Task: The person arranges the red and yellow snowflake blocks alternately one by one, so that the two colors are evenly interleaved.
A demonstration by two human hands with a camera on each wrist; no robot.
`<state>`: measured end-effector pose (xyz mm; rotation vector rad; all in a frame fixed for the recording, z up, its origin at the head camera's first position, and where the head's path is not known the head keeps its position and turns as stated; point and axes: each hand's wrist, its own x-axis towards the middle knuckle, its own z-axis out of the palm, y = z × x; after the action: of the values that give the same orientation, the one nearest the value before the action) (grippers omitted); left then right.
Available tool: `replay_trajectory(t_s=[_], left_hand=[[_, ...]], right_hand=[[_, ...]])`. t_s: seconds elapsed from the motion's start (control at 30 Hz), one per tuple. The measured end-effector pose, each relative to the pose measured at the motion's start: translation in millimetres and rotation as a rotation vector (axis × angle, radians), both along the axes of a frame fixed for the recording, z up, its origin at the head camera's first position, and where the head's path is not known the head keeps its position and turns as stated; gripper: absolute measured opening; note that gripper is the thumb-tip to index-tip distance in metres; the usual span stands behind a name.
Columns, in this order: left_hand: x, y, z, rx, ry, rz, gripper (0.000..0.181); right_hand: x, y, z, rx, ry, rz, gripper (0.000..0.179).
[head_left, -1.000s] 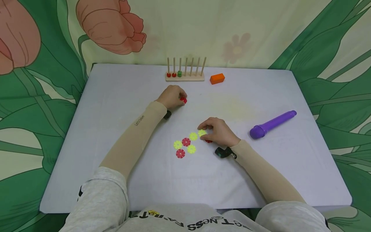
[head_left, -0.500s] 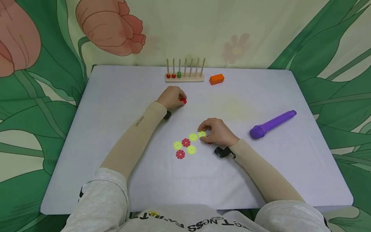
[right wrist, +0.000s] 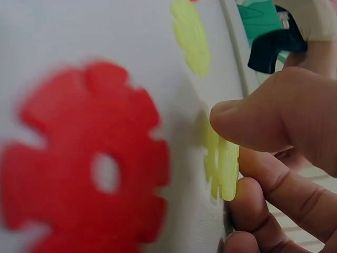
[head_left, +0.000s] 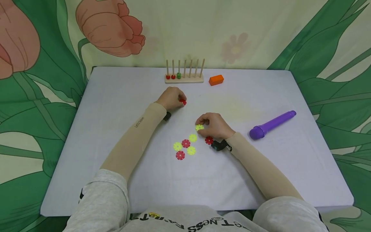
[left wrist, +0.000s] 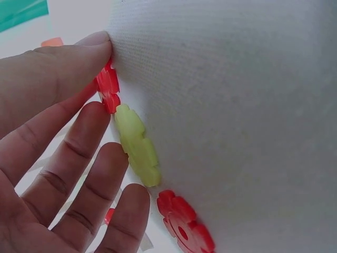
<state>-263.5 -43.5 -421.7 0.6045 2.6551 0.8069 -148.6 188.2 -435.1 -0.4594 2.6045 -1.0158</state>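
My left hand (head_left: pixel 170 98) is at the far middle of the table, thumb and fingers pinching a red flower-shaped disc (head_left: pixel 183 101) with notched edges. Beyond its fingers in the left wrist view lie a yellow disc (left wrist: pixel 138 147) and another red disc (left wrist: pixel 185 224), which the hand covers in the head view. My right hand (head_left: pixel 215 125) pinches a yellow flower-shaped disc (head_left: pixel 199 127) between thumb and fingers, close over the cloth. Just below that hand lies a red disc (head_left: pixel 209 140), large and blurred in the right wrist view. Beside it are loose yellow discs (head_left: pixel 191 150) and red discs (head_left: pixel 180 155).
A wooden peg rack (head_left: pixel 184 80) with red and green beads stands at the table's back edge. To its right sits an orange block (head_left: pixel 216 80). A purple microphone-shaped stick (head_left: pixel 272 125) lies on the right of the white table (head_left: pixel 116 199).
My right hand has moved away from me and slightly left, taking the yellow disc with it and uncovering the red disc below. The left hand stays in place, pinching its red disc.
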Motion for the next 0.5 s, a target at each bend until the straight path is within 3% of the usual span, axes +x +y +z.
replay_trajectory(t_s=[0.5], left_hand=[[1.3,-1.9,-0.3,0.012,-0.005,-0.002,0.025]], right_hand=[[-42.9,-15.3,-3.9,-0.011,0.011,-0.062,0.025]])
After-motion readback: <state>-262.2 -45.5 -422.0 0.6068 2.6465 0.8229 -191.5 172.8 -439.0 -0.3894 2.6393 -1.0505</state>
